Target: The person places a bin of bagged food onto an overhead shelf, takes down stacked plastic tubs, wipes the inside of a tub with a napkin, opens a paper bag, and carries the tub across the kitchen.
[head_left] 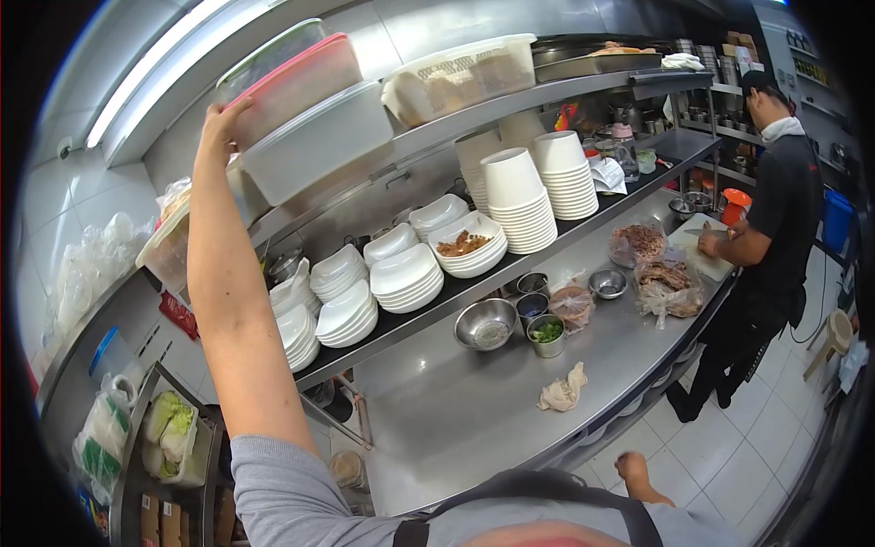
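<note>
My left hand (224, 126), raised at the upper left, is closed on the end of a clear plastic container with a pink rim (305, 80). That container sits on a larger translucent container (319, 144) on the upper shelf, and a green-edged container (273, 50) lies on top of it. Low on the right, my right hand (631, 467) hangs beside the steel counter with its fingers curled; nothing shows in it. Below my raised arm, stacks of white bowls (406, 278) line the lower shelf, one holding brown food pieces (463, 244).
White tubs (519, 201) stand stacked on the lower shelf. On the steel counter (410, 410) are a metal bowl (485, 325), a cup of chopped greens (547, 334), bagged meat (668, 284) and a crumpled cloth (562, 388). A co-worker (770, 191) cuts at a board (702, 244) on the right.
</note>
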Demonstrator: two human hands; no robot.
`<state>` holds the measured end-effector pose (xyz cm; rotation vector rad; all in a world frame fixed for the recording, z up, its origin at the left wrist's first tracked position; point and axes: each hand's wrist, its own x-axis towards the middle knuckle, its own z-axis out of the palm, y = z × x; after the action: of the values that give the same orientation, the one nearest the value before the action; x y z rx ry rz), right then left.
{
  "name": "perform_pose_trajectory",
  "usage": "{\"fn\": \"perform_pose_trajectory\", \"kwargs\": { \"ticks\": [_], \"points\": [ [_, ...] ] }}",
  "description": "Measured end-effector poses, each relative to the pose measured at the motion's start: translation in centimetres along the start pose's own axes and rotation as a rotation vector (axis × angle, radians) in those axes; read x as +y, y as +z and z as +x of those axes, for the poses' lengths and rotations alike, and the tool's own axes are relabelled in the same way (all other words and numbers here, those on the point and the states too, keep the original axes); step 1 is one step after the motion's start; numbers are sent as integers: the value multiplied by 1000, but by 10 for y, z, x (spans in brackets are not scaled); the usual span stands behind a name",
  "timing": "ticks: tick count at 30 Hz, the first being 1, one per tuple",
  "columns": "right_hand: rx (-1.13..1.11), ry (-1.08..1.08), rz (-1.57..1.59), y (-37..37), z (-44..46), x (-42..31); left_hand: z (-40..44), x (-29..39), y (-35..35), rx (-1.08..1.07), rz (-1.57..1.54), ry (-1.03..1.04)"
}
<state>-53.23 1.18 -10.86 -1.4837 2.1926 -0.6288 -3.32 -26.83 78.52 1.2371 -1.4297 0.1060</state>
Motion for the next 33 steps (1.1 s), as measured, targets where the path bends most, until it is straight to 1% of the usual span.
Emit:
{"fn": "perform_pose_trajectory", "kwargs": {
  "ticks": [2, 4, 6, 8, 11, 12, 14, 16, 17, 18, 19, 20, 21, 22, 24, 25, 26, 27, 29, 30, 32, 33],
  "points": [
    [-185, 33, -216, 14, -41, 39, -3, -1, 2, -1, -156, -60],
    [-358, 65, -412, 29, -82, 80, -9, 3, 1, -21, -153, -68],
    [-484, 74, -485, 20, -99, 103, -9, 3, 3, 62, -132, 47],
    [-552, 51, -504, 8, -104, 122, -18, 21, 0, 73, -94, 67],
    [-549, -48, -464, -13, -84, 132, -29, 47, -17, 101, -57, 79],
    [-500, -88, -419, -19, -70, 130, -33, 54, -23, 106, -67, 82],
    [-334, -132, -293, -29, -39, 108, -47, 65, -42, 91, -70, 89],
    [-76, -108, -55, -68, 2, 29, -60, 72, -56, 73, -71, 97],
    [28, -201, 13, -100, 22, -26, -65, 74, -64, 68, -70, 109],
    [104, -340, 9, -130, 45, -78, -70, 74, -71, 66, -68, 119],
    [100, -427, 117, -160, 72, -122, -74, 74, -77, 47, -77, 100],
    [202, -505, 299, -185, 92, -169, -78, 73, -79, 62, -69, 90],
    [298, -740, 343, -224, 113, -220, -82, 72, -78, 53, -60, 109],
    [379, -890, 470, -267, 119, -278, -82, 70, -81, 40, -52, 131],
    [470, -1050, 621, -343, 113, -374, -74, 61, -83, 82, -50, 132],
    [578, -1208, 525, -376, 113, -411, -75, 62, -80, 71, -16, 149],
    [686, -1326, 539, -401, 110, -449, -80, 65, -76, 63, 19, 164],
    [653, -1405, 650, -424, 99, -489, -89, 69, -72, 85, 21, 159],
    [716, -1523, 670, -456, 98, -558, -105, 80, -58, 248, -95, 189],
    [749, -1571, 671, -468, 100, -589, -108, 82, -55, 262, -94, 187],
    [827, -1441, 602, -481, 109, -644, -109, 80, -54, 300, -84, 219],
    [822, -1451, 603, -485, 102, -661, -106, 72, -54, 304, -75, 280]
  ]
}}
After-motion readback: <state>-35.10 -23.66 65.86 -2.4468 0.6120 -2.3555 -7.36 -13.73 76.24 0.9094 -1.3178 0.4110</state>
